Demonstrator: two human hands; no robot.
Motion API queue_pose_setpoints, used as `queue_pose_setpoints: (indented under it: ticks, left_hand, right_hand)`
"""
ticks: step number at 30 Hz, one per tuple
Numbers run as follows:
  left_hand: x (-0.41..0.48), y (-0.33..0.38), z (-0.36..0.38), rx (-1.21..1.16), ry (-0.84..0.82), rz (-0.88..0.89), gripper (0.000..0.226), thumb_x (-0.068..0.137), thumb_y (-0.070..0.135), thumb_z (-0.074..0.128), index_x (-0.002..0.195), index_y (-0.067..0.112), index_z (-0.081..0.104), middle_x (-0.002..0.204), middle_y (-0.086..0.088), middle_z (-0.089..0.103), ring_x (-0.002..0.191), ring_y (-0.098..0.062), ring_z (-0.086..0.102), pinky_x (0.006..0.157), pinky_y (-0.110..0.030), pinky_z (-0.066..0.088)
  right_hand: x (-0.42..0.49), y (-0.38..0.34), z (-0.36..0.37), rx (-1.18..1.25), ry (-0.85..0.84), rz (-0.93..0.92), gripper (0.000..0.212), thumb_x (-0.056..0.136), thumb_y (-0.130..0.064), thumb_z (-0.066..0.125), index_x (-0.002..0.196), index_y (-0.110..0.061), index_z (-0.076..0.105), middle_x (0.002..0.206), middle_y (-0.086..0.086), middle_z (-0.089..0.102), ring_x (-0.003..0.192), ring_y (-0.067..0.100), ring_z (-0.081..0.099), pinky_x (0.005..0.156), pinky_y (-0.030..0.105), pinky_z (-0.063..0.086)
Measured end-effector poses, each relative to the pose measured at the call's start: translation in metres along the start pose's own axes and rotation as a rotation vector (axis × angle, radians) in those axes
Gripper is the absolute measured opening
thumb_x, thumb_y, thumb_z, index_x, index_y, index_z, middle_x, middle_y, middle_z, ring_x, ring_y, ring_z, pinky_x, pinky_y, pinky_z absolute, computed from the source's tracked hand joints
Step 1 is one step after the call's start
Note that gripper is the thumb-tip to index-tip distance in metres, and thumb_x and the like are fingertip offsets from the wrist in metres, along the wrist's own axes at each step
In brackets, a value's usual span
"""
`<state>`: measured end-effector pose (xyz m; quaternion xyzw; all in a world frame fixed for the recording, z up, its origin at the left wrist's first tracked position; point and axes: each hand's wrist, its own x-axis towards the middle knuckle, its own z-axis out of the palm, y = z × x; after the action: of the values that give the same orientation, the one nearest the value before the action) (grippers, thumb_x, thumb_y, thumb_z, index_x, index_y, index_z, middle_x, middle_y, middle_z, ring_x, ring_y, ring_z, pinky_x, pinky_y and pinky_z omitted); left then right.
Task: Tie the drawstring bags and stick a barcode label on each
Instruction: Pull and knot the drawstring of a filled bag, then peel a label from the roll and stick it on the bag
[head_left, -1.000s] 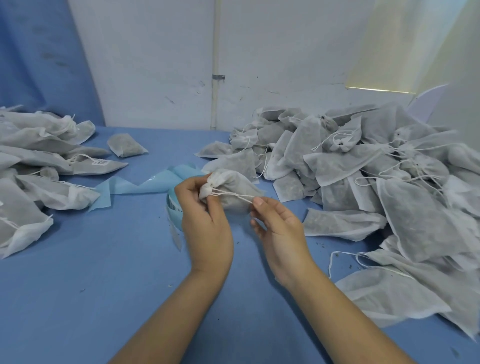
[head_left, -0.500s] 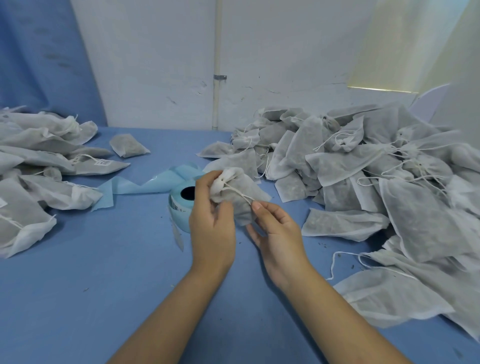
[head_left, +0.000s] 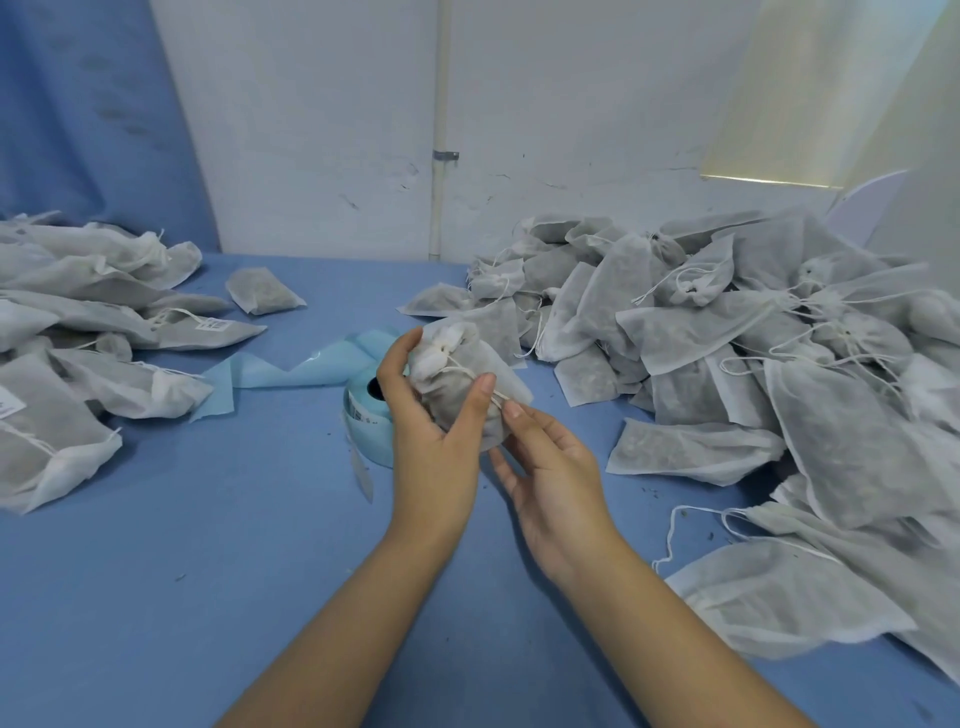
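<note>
While drawstring bag (head_left: 460, 400) is held up over desk (head_left: 208, 571) centre, near label roll (head_left: 366, 418), tying step is judged in hand. Left hand (head_left: 431, 457) fingers clamped round gathered neck. Right hand (head_left: 556, 467) fingers loosely spread, forefinger at drawstring (head_left: 467, 371) ends; pinch not confirmable. Next: knot to be cinched, label peeled. Right side crowded by untied pile (head_left: 727, 338), left by labelled pile (head_left: 78, 322); open room found between, toward near edge.
</note>
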<state>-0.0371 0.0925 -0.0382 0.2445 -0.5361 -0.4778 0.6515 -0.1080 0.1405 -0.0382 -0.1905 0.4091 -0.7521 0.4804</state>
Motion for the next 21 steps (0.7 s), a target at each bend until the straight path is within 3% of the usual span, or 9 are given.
queue_pose_setpoints:
  ticks: [2, 4, 7, 8, 10, 13, 15, 17, 21]
  left_hand:
    - [0.003, 0.003, 0.001, -0.078, 0.039, -0.088, 0.054, 0.084, 0.007, 0.068, 0.125, 0.025, 0.038, 0.120, 0.002, 0.060, 0.104, -0.002, 0.062, 0.086, -0.017, 0.050]
    - [0.006, 0.005, 0.000, -0.067, 0.041, -0.112, 0.035, 0.084, 0.008, 0.069, 0.110, 0.022, 0.049, 0.098, 0.013, 0.066, 0.086, 0.005, 0.064, 0.074, -0.011, 0.048]
    - [0.010, 0.010, -0.004, 0.005, 0.006, -0.062, 0.023, 0.085, 0.008, 0.068, 0.091, 0.023, 0.053, 0.081, 0.015, 0.064, 0.075, 0.004, 0.061, 0.070, -0.012, 0.047]
    - [0.013, 0.013, -0.006, 0.027, -0.001, -0.037, 0.023, 0.085, 0.007, 0.068, 0.089, 0.023, 0.052, 0.081, 0.014, 0.062, 0.075, 0.004, 0.060, 0.071, -0.014, 0.047]
    - [0.019, 0.019, -0.010, 0.037, -0.014, -0.001, 0.022, 0.085, 0.006, 0.067, 0.088, 0.023, 0.053, 0.083, 0.012, 0.061, 0.076, 0.002, 0.059, 0.073, -0.016, 0.047]
    - [0.030, 0.027, -0.016, 0.015, -0.023, 0.019, 0.022, 0.086, 0.006, 0.066, 0.089, 0.026, 0.055, 0.083, 0.015, 0.064, 0.078, 0.001, 0.061, 0.073, -0.015, 0.048]
    - [0.034, 0.030, -0.020, -0.024, -0.013, 0.000, 0.023, 0.086, 0.005, 0.064, 0.089, 0.027, 0.057, 0.081, 0.018, 0.066, 0.079, 0.001, 0.062, 0.072, -0.014, 0.048]
    - [0.036, 0.031, -0.021, -0.068, 0.004, -0.040, 0.024, 0.087, 0.002, 0.061, 0.089, 0.025, 0.058, 0.080, 0.018, 0.067, 0.080, 0.000, 0.063, 0.073, -0.016, 0.049]
    - [0.036, 0.034, -0.021, -0.116, 0.022, -0.119, 0.024, 0.087, -0.001, 0.058, 0.090, 0.022, 0.059, 0.086, 0.007, 0.067, 0.085, -0.009, 0.064, 0.081, -0.026, 0.051]
  right_hand:
    - [0.001, 0.000, -0.001, -0.006, -0.018, -0.003, 0.003, 0.089, -0.012, 0.063, 0.087, -0.010, 0.065, 0.091, 0.002, 0.071, 0.088, 0.011, 0.067, 0.083, 0.021, 0.053]
    - [0.001, 0.001, -0.001, -0.007, -0.040, 0.001, 0.004, 0.089, -0.010, 0.063, 0.085, -0.011, 0.065, 0.087, 0.001, 0.071, 0.085, 0.010, 0.067, 0.082, 0.022, 0.053]
    - [0.003, 0.006, -0.001, -0.014, -0.022, 0.004, 0.011, 0.089, 0.000, 0.057, 0.084, -0.011, 0.059, 0.080, 0.004, 0.066, 0.078, 0.012, 0.064, 0.079, 0.025, 0.053]
    - [0.003, 0.008, -0.001, -0.141, 0.004, -0.012, 0.013, 0.087, 0.001, 0.055, 0.085, -0.012, 0.056, 0.078, 0.004, 0.062, 0.074, 0.010, 0.062, 0.076, 0.022, 0.050]
    - [0.002, 0.013, -0.001, -0.646, 0.027, -0.100, 0.016, 0.082, -0.003, 0.060, 0.088, -0.016, 0.054, 0.077, -0.003, 0.057, 0.062, -0.003, 0.054, 0.063, 0.010, 0.041]
    - [-0.002, 0.024, 0.006, -1.140, -0.180, -0.287, 0.026, 0.071, -0.023, 0.077, 0.089, -0.021, 0.059, 0.086, -0.011, 0.056, 0.072, -0.005, 0.049, 0.065, 0.011, 0.038]
    - [-0.003, 0.032, 0.016, -1.255, -0.281, -0.333, 0.032, 0.067, -0.034, 0.079, 0.092, -0.020, 0.063, 0.096, -0.005, 0.060, 0.089, 0.006, 0.053, 0.074, 0.020, 0.044]
    - [-0.004, 0.037, 0.025, -1.276, -0.300, -0.386, 0.032, 0.067, -0.036, 0.073, 0.091, -0.016, 0.065, 0.098, 0.001, 0.063, 0.093, 0.017, 0.057, 0.074, 0.032, 0.047]
    - [-0.005, 0.043, 0.037, -1.313, -0.238, -0.561, 0.010, 0.074, -0.018, 0.065, 0.077, -0.009, 0.065, 0.085, 0.007, 0.065, 0.076, 0.023, 0.057, 0.056, 0.027, 0.032]
